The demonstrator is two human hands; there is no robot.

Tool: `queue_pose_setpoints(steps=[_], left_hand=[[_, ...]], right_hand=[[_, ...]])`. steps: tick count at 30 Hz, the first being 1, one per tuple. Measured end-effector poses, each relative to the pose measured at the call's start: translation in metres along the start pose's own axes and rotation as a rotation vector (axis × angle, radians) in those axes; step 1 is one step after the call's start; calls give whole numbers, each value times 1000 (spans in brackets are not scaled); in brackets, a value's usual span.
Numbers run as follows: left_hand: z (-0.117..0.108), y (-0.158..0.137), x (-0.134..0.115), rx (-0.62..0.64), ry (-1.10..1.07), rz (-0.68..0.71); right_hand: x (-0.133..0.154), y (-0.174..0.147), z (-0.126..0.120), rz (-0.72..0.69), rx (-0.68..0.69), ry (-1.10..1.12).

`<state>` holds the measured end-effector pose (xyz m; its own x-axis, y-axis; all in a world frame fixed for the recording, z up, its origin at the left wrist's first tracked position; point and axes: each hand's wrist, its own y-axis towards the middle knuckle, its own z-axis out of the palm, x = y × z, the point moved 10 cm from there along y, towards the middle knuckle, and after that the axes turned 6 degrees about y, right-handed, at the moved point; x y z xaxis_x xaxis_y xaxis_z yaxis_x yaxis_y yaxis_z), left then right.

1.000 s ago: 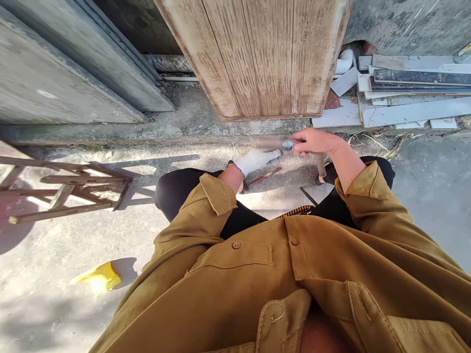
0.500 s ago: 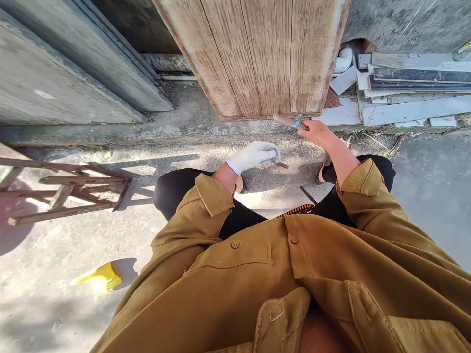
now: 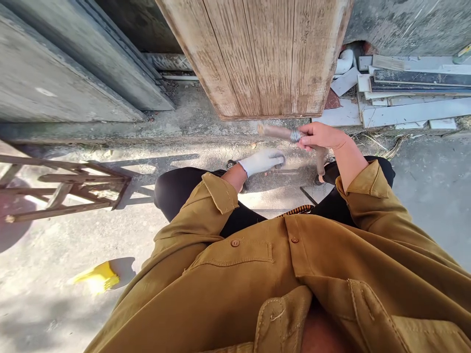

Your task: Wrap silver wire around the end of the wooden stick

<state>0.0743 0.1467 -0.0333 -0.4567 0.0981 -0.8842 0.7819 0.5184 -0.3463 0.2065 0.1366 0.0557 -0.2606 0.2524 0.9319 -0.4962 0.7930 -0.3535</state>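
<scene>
My left hand (image 3: 260, 162), in a white knit glove, is curled closed above the ground between my feet. A thin reddish-brown strip (image 3: 289, 171) shows blurred at its fingertips; I cannot make out its kind. Bare, my right hand (image 3: 319, 135) grips a wooden-handled tool (image 3: 277, 133) with wire wound round it. The handle points left, just below the lower edge of the planked wooden panel (image 3: 272, 63). A blurred brownish piece (image 3: 321, 159) hangs below my right hand; whether it belongs to the tool is unclear.
Grey boards (image 3: 69, 63) lean at the upper left. Stacked white and dark strips (image 3: 415, 90) lie at the upper right. On the left are a slatted wooden stool (image 3: 79, 179) and a yellow object (image 3: 99, 277). A dark thin rod (image 3: 308, 195) lies between my legs.
The tool in my right hand has swung lower and its handle end reaches further left. My left hand has moved slightly right and down, and the strip in it is now blurred.
</scene>
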Motion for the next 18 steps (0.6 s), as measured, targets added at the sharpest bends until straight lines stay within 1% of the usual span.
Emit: queue_pose_setpoints(steps=[1, 2, 4, 6, 8, 9, 10, 11, 12, 14, 15, 16, 17, 18], left_hand=[[9, 1, 2, 66, 7, 4], [14, 1, 4, 101, -1, 4], [15, 0, 5, 132, -38, 11], [11, -1, 0, 127, -82, 41], [8, -3, -8, 146, -93, 89], [7, -4, -11, 147, -85, 102], [4, -4, -14, 136, -60, 104], [1, -5, -16, 111, -19, 99], [-4, -6, -17, 75, 29, 90], [-14, -7, -20, -1, 111, 81], [-17, -7, -22, -19, 127, 88], [-17, -6, -24, -21, 120, 100], [-16, -5, -24, -23, 90, 110], [-15, -4, -24, -26, 56, 119]], right_hand=[[-1, 1, -11, 5, -119, 24], [-5, 1, -21, 32, -228, 22], [-16, 2, -36, 126, -394, -60], [-25, 3, -47, 223, -485, -258], [-27, 6, -50, 298, -487, -532], [-30, 7, -48, 339, -447, -656], [-34, 9, -44, 386, -377, -747], [-42, 10, -35, 437, -268, -794], [-51, 10, -23, 483, -118, -791], [-67, 3, 11, 532, 230, -673], [-68, -3, 27, 515, 380, -578], [-64, -7, 39, 469, 478, -480], [-55, -8, 45, 399, 510, -390], [-45, -7, 44, 317, 479, -317]])
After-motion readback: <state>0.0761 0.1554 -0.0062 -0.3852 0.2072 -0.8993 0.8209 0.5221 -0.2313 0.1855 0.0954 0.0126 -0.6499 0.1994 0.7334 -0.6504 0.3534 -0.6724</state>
